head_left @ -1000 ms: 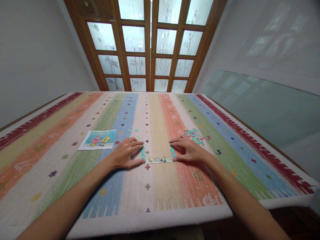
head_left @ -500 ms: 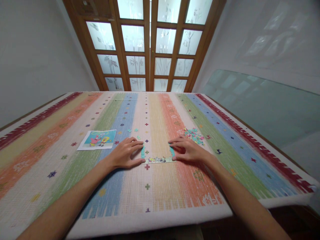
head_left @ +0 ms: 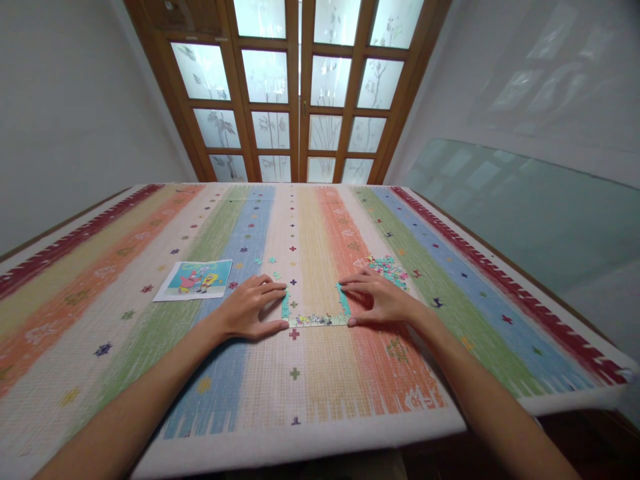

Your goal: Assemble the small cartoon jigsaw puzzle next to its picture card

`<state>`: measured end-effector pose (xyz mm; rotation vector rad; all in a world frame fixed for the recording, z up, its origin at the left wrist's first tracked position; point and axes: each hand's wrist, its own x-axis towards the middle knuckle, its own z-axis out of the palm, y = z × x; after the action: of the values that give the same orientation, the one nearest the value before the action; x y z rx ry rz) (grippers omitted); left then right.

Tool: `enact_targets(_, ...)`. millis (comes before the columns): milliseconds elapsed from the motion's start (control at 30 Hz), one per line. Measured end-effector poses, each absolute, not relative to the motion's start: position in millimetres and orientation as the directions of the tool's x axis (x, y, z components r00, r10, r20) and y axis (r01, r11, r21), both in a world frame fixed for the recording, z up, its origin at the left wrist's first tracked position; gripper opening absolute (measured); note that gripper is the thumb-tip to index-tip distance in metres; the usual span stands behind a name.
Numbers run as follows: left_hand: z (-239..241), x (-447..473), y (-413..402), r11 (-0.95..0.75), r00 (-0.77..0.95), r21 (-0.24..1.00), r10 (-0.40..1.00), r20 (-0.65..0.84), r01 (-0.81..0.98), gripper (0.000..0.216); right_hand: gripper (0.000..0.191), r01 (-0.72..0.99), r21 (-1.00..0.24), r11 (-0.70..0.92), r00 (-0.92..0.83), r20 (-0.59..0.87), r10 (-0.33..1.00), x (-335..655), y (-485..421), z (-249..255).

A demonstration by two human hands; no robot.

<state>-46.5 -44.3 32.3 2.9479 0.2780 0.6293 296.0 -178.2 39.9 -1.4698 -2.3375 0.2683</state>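
A partly joined jigsaw puzzle border [head_left: 320, 321] lies on the striped tablecloth, forming a U that opens away from me. Its bottom row carries a colourful printed strip, and the two short sides are turquoise. My left hand [head_left: 256, 308] grips the left side, fingertips at its far end and thumb by the near corner. On the right side, my right hand [head_left: 377, 298] does the same, its thumb at the near right corner. Loose turquoise puzzle pieces [head_left: 272, 260] lie just beyond my left hand. Past my right hand is a pile of mixed puzzle pieces [head_left: 389, 268], partly hidden.
A printed reference picture [head_left: 195, 280] with cartoon figures lies left of my left hand. The striped tablecloth [head_left: 320, 380] covers the table up to its near edge. Wooden doors with glass panes [head_left: 325, 80] stand beyond, and a glass panel [head_left: 530, 227] leans at the right wall.
My right hand has shifted slightly to the right, and the right side of the puzzle border with it. My left hand stays almost where it was.
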Motion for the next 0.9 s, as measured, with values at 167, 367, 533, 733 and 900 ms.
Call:
enact_targets(167,33.1,-46.4,-44.9,-0.977,0.896,0.148,0.198,0.397,0.15,0.048,0.063,0.847,-0.326,0.421,-0.374,0.199,0.906,294.8,-178.9,40.2)
enact_targets(367,32.2,-46.7,-45.1,-0.976,0.895,0.138,0.21,0.394,0.169,0.046,0.063,0.844,-0.317,0.433,-0.382,0.213,0.899,295.5,-179.1,37.7)
enact_targets(533,32.0,-46.3,-45.0,-0.977,0.894,0.135,0.207,0.398,0.166,0.046,0.062,0.847,-0.324,0.421,-0.365,0.222,0.904,294.8,-180.0,35.6)
enact_targets(733,31.8,-46.1,-44.8,-0.978,0.892,0.124,0.205,0.404,0.168,0.044,0.062,0.853,-0.304,0.424,-0.369,0.223,0.902,294.6,-179.4,36.9)
enact_targets(900,31.6,-46.7,-45.0,-0.98,0.895,0.122,0.196,0.401,0.16,0.042,0.058,0.843,-0.317,0.435,-0.383,0.216,0.898,294.1,-179.2,38.8)
